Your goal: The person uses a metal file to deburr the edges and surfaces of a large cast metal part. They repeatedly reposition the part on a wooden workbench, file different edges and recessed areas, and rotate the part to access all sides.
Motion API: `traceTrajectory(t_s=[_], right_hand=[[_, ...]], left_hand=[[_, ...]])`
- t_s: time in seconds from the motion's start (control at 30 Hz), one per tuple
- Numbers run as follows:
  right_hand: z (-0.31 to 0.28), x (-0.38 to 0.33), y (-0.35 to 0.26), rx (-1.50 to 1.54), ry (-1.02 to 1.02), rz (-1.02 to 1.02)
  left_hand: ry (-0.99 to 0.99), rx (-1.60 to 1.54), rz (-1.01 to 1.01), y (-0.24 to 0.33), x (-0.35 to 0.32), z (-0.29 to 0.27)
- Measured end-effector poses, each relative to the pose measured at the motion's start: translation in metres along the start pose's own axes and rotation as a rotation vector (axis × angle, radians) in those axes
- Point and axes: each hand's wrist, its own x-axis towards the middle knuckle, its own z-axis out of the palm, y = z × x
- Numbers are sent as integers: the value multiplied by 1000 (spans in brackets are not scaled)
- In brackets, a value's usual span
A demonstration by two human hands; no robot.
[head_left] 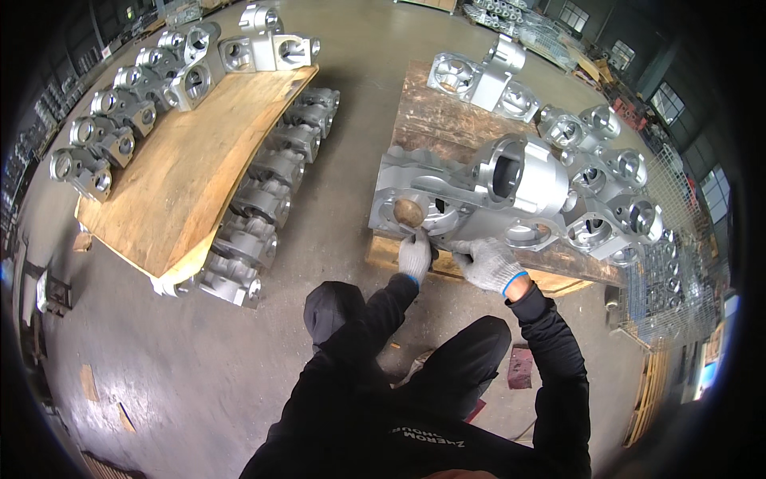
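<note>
A large silver metal casting (527, 180) with a wide round bore lies on the wooden board in front of me. My left hand (415, 255), in a grey knit glove with a blue cuff, is at its near left edge, just below a round opening. Its fingers are bent together around something small and partly hidden. To the right, my right hand (488, 263), gloved the same way, is against the casting's near edge. Its fingers are curled, with the forefinger toward the left hand; what they hold, if anything, is hidden.
More silver castings (594, 176) stand along the board's right side. On the left, a plywood sheet (199, 160) bears a row of similar castings, with several more beneath it. A wire mesh cage (670, 279) is at the right. A dark red block (520, 367) lies on the floor.
</note>
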Motion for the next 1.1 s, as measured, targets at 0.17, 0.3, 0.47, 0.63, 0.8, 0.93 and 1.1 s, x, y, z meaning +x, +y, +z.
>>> traceTrajectory(t_s=[0.17, 0.3, 0.47, 0.63, 0.8, 0.93, 1.1], right_hand=[[6, -4, -6, -264, 85, -58], [17, -12, -12, -346, 127, -56], [15, -18, -17, -205, 120, -38], [9, -23, -10, -259, 136, -14], [32, -24, 1, 0, 128, -74], [56, -53, 21, 164, 274, -22], [106, -127, 68, 153, 595, 111]], left_hand=[[-190, -68, 8, 1, 5, 13], [-141, -119, -95, -2, 3, 18], [-23, -110, -88, -2, -8, 17], [-160, -144, -1, -5, -7, 34], [-9, -22, -27, -7, -6, 8], [-168, 106, 30, 1, -30, -12], [-12, 220, 494, 32, -53, -59]])
